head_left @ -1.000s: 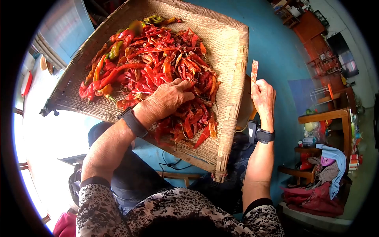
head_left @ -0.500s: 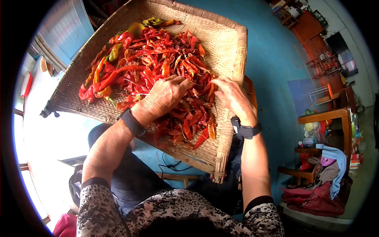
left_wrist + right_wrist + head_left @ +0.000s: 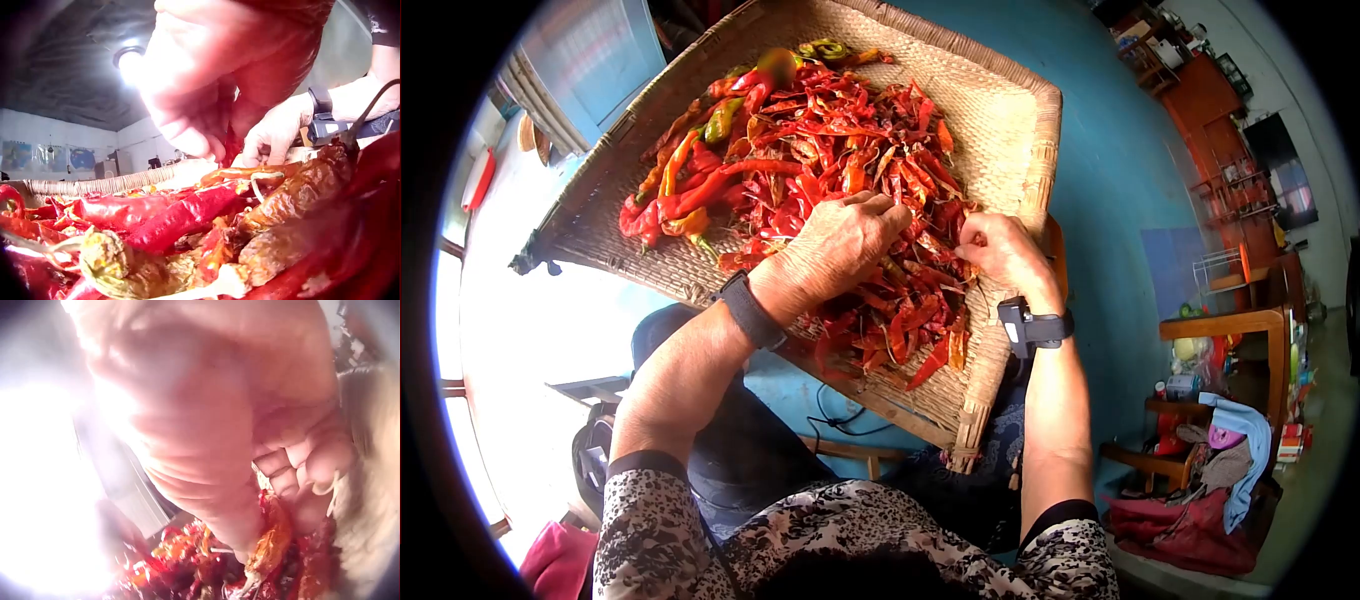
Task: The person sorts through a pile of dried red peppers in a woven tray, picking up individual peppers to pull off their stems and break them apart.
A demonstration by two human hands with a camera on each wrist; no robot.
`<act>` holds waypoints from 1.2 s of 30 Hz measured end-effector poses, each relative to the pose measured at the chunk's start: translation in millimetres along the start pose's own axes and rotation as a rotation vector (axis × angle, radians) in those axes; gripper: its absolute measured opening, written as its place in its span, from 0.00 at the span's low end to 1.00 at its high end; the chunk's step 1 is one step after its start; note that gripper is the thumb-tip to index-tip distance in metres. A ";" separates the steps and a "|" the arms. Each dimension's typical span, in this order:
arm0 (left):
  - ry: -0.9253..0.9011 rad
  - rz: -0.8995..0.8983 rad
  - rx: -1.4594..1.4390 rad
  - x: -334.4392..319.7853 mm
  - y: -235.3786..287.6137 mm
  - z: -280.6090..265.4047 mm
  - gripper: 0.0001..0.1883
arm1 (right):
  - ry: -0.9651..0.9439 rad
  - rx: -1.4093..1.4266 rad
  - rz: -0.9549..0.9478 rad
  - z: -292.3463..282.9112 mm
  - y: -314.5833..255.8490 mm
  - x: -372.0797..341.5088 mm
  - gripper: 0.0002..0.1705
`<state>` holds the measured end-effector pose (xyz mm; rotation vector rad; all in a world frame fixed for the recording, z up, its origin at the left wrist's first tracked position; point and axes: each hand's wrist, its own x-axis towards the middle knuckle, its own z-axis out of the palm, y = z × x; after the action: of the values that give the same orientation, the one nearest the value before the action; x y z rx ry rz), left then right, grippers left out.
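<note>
Right hand point(image 3: 1012, 258) in from beyond the tray point(image 3: 1046, 135) to the chilies point(image 3: 840, 128). Both it and left hand point(image 3: 840, 245): fingers curled, holds unclear. Chilies likely light, brittle; pinch near stem.

Red chillies point(image 3: 840, 140) lie in the tan woven basket point(image 3: 1000, 110), blue floor point(image 3: 1105, 170) beside it, black-and-white patterned sleeves point(image 3: 650, 530) on its near side.
</note>
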<state>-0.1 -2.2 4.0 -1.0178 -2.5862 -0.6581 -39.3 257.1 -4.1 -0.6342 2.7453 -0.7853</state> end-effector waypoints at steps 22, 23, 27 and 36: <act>-0.009 -0.073 -0.273 7.0 14.0 16.4 0.07 | 0.735 0.634 -0.036 -43.3 10.1 -83.3 0.04; -0.025 -0.069 -0.262 6.5 12.8 17.5 0.07 | 0.784 0.616 -0.029 -43.2 15.5 -84.7 0.05; -0.051 -0.031 -0.214 6.5 13.2 15.5 0.07 | 0.958 0.554 0.077 -49.2 45.4 -95.4 0.03; -0.069 -0.011 -0.141 4.4 12.3 16.0 0.06 | 0.883 0.341 0.265 -43.1 94.7 -103.1 0.03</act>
<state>3.8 16.4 -4.0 -1.0877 -2.6368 -0.8324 5.5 396.4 -10.8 0.2212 3.1605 -1.7261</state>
